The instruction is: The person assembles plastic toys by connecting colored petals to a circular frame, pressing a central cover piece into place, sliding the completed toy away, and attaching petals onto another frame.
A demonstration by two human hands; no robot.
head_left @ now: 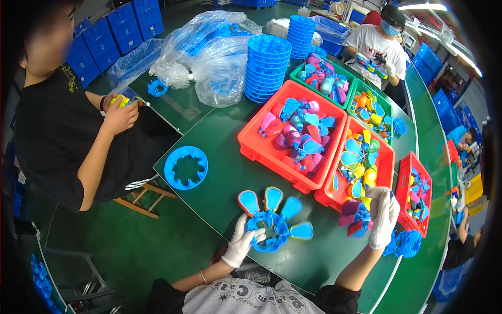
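Both forearms rise bare from the lower edge, hands in white gloves. The left hand (241,242) curls its fingers in a closed grip. The right hand (383,217) reaches farther out, fingers bent down and closed.

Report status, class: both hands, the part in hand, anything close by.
Left hand grips blue ring with paddles. Right hand clutches toy pieces. Red bins close ahead.

Toy assembly factory: long green worktable (219,172), part-filled red bins (251,144), seated workers
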